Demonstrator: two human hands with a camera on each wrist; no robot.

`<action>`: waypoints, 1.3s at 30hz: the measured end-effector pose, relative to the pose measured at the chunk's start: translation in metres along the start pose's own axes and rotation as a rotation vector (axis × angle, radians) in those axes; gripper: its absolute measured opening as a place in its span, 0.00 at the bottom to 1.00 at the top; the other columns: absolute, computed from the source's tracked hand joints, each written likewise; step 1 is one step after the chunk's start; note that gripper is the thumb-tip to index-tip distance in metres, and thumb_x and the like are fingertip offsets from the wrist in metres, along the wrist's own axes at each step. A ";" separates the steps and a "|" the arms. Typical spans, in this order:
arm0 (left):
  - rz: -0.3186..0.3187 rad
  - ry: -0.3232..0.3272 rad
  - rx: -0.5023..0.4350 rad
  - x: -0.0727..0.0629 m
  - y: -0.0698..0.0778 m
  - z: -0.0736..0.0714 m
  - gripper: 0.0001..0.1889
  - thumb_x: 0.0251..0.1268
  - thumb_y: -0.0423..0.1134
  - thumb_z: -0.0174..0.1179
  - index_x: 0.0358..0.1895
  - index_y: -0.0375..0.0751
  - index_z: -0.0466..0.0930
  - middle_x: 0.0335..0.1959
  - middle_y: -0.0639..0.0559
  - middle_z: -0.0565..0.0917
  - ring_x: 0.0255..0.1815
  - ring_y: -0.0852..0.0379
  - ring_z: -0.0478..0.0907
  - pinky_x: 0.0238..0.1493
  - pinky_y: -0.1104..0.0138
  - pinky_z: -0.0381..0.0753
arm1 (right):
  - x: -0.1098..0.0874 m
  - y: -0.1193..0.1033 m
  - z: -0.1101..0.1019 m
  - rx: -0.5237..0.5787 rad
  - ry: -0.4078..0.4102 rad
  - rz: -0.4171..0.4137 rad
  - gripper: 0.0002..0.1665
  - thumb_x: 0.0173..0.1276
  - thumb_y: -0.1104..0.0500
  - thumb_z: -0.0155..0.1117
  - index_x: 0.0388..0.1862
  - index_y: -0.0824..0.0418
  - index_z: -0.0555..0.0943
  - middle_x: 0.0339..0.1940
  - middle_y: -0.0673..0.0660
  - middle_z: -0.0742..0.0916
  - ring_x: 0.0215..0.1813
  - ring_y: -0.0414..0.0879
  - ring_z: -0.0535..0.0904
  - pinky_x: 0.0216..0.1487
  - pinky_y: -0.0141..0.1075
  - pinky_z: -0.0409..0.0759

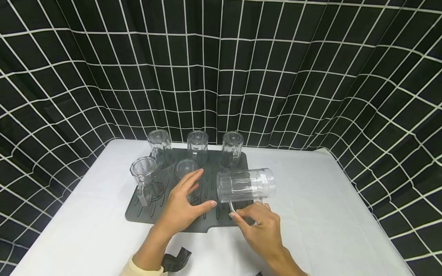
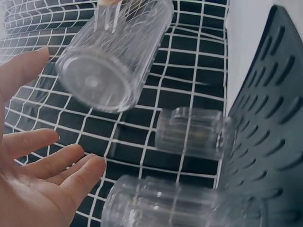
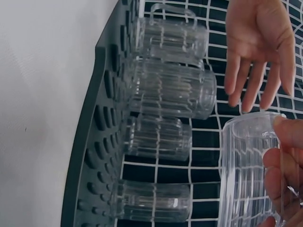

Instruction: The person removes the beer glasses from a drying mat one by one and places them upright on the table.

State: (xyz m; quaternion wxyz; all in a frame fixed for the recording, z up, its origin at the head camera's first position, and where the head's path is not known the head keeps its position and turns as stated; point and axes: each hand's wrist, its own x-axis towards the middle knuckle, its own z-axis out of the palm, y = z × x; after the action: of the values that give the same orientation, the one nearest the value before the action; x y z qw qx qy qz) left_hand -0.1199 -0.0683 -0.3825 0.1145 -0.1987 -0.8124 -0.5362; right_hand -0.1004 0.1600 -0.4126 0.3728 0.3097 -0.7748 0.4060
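The right hand point(image 1: 260, 228) grips the handle point(image 1: 232, 207) of a clear, faceted glass mug point(image 1: 245, 186), held sideways above the right part of a dark grey ridged mat point(image 1: 221, 217); the left hand point(image 1: 181, 209), fingers extended and thumb spread, hovers near it over the mat, where five other clear glass mugs point(image 1: 198, 143) stand

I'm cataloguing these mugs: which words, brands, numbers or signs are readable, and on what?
None readable on the standing mugs, dark mat, black strap or grid-patterned cloth.
The faint spot on the held mug's base is too blurred to call a marking.
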 end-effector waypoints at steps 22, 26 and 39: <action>-0.008 -0.069 -0.118 0.000 -0.004 0.013 0.41 0.48 0.45 0.77 0.68 0.44 0.69 0.64 0.54 0.72 0.65 0.50 0.68 0.55 0.63 0.78 | -0.011 -0.011 0.015 0.090 -0.038 -0.069 0.10 0.63 0.56 0.71 0.24 0.58 0.84 0.25 0.48 0.85 0.27 0.39 0.80 0.32 0.29 0.72; -0.024 -0.032 -0.120 0.000 -0.006 0.011 0.38 0.45 0.44 0.78 0.64 0.43 0.73 0.60 0.55 0.75 0.59 0.51 0.73 0.50 0.65 0.81 | -0.005 -0.015 0.015 0.087 -0.037 -0.099 0.10 0.64 0.56 0.69 0.25 0.58 0.83 0.26 0.48 0.85 0.29 0.40 0.79 0.35 0.30 0.72; -0.039 0.133 -0.225 0.002 -0.008 0.014 0.37 0.44 0.42 0.79 0.63 0.43 0.75 0.58 0.47 0.76 0.59 0.48 0.73 0.51 0.66 0.80 | 0.003 -0.008 -0.002 0.187 0.217 0.321 0.22 0.63 0.69 0.63 0.53 0.77 0.69 0.49 0.65 0.76 0.53 0.50 0.70 0.51 0.36 0.67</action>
State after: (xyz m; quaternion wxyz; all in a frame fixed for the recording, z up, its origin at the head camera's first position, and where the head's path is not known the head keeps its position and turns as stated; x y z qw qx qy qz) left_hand -0.1249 -0.0579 -0.3939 0.1346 -0.1587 -0.7413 -0.6381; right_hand -0.0951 0.1570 -0.4064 0.3542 0.1701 -0.7286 0.5610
